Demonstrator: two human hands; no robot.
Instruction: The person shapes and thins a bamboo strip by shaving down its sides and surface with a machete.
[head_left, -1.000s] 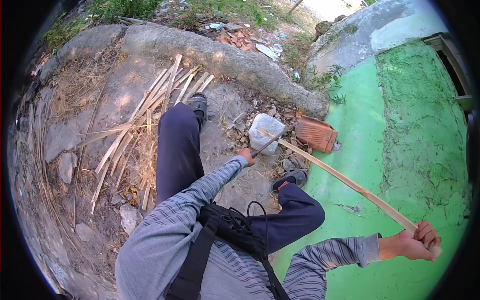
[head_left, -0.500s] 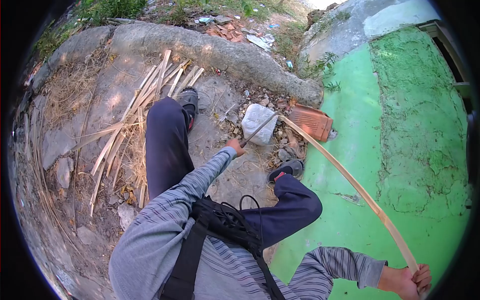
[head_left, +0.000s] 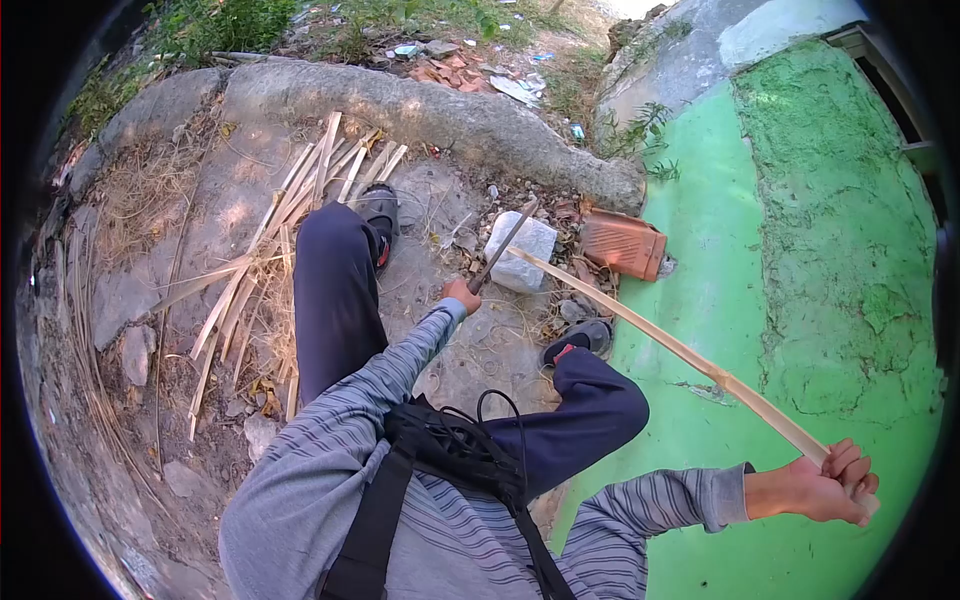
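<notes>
My left hand (head_left: 460,295) is closed around the handle of a long, narrow knife (head_left: 505,245), its dark blade angled up over a white stone block (head_left: 530,245). In my right hand (head_left: 830,485), at the lower right, the fingers wrap round one end of a pale bamboo strip (head_left: 665,340). The strip slants from that fist to the stone block, where its far tip lies close beside the blade. Whether tip and blade touch, I cannot tell. A slight kink shows in the strip nearer my right hand.
Split bamboo strips (head_left: 245,265) lie in a pile left of my bent leg (head_left: 340,290). An orange clay block (head_left: 622,245) rests against the green wall (head_left: 690,230) on the right. A low, rough concrete ridge (head_left: 400,115) curves across the back.
The strip was bowed with its tip at the knife's point; now it is straighter and its tip sits lower on the stone block. My right hand has moved up, the knife slightly left.
</notes>
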